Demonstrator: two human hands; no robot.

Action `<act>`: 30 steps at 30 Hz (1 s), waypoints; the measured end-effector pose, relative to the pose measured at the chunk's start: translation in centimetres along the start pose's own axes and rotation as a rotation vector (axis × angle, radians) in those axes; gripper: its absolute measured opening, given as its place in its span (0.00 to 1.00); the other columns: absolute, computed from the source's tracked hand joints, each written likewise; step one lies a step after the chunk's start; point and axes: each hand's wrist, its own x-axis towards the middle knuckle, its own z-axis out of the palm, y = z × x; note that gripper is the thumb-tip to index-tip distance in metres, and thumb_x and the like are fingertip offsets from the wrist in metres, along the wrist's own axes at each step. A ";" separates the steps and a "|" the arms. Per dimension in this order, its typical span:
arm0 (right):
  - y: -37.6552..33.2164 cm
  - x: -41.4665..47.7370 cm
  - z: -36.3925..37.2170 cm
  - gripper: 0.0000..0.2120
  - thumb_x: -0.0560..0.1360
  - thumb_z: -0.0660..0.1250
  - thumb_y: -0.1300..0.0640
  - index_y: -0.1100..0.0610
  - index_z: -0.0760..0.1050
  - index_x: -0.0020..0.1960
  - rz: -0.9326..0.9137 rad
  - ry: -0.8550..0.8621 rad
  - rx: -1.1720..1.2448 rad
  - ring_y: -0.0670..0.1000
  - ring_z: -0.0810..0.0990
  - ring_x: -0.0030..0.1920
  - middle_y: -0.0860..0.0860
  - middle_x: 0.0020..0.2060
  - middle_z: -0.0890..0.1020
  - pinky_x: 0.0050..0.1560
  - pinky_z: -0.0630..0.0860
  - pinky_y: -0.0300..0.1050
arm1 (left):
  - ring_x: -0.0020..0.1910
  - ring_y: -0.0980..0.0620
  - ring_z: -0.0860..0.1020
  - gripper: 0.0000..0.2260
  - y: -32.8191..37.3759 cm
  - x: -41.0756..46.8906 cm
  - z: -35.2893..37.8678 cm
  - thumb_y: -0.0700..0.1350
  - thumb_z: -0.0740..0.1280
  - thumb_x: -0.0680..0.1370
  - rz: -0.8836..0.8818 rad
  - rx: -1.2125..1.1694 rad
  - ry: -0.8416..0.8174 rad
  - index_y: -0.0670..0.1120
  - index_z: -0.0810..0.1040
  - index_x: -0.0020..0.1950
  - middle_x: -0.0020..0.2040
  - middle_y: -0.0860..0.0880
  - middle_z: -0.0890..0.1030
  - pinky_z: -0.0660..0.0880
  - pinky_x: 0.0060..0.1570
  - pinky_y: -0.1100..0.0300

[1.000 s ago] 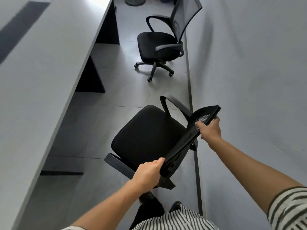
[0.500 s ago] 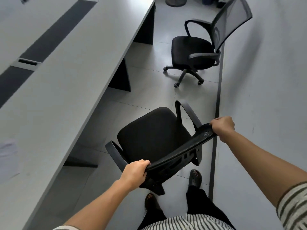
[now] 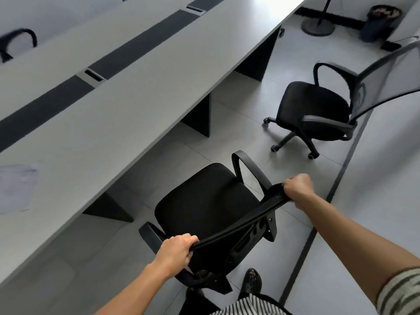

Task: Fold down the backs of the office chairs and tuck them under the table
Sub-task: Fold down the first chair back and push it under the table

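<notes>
Left hand (image 3: 176, 247) is closed around the near end of the top edge of the backrest (image 3: 236, 226) on the near chair (image 3: 204, 208); right hand (image 3: 297, 186) is closed around the far end of the same edge. Both arms are extended, bare to the forearm, with a striped sleeve (image 3: 402, 292) visible on the right.

Chairs counted: two in full view. Near chair, black seat, two loop armrests, stands on the tiled floor (image 3: 238, 126) just beside the long grey desk (image 3: 113, 98), seat facing the desk edge; it is not under the desk. Its backrest appears edge-on from above, so its tilt cannot be judged. Second chair (image 3: 318, 110) stands well apart, nearer the wall (image 3: 386, 178), mesh back upright, castors on the floor. A third dark armrest (image 3: 20, 39) shows past the far side of the desk, blurred.

Desk top carries a dark central strip with two cable openings visible, and one pale sheet (image 3: 17, 187) near the left edge. One round stand base (image 3: 318, 26) and one dark bin (image 3: 379, 22) sit at the far end of the floor. One dark shoe (image 3: 252, 279) is visible below the chair.
</notes>
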 end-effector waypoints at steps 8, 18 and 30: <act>-4.6 5.2 0.8 0.04 0.70 0.61 0.68 0.64 0.75 0.40 0.008 -0.004 -0.002 0.57 0.74 0.35 0.58 0.36 0.74 0.42 0.80 0.61 | 0.48 0.49 0.78 0.07 -0.5 4.3 -2.9 0.44 0.62 0.76 -0.059 0.012 0.002 0.50 0.75 0.52 0.49 0.52 0.79 0.74 0.47 0.54; -12.6 6.1 3.1 0.07 0.72 0.62 0.66 0.67 0.78 0.46 -0.071 0.035 0.013 0.62 0.80 0.44 0.57 0.37 0.77 0.47 0.81 0.58 | 0.48 0.50 0.78 0.09 -5.5 9.4 -7.8 0.42 0.62 0.74 -0.110 -0.053 0.082 0.51 0.77 0.51 0.47 0.52 0.81 0.73 0.44 0.55; -21.4 10.2 5.1 0.08 0.73 0.61 0.66 0.65 0.79 0.41 -0.156 0.006 -0.108 0.55 0.72 0.30 0.55 0.29 0.72 0.34 0.73 0.45 | 0.44 0.47 0.78 0.05 -6.3 13.8 -10.9 0.42 0.63 0.75 -0.294 -0.117 0.216 0.49 0.78 0.46 0.44 0.49 0.82 0.74 0.45 0.53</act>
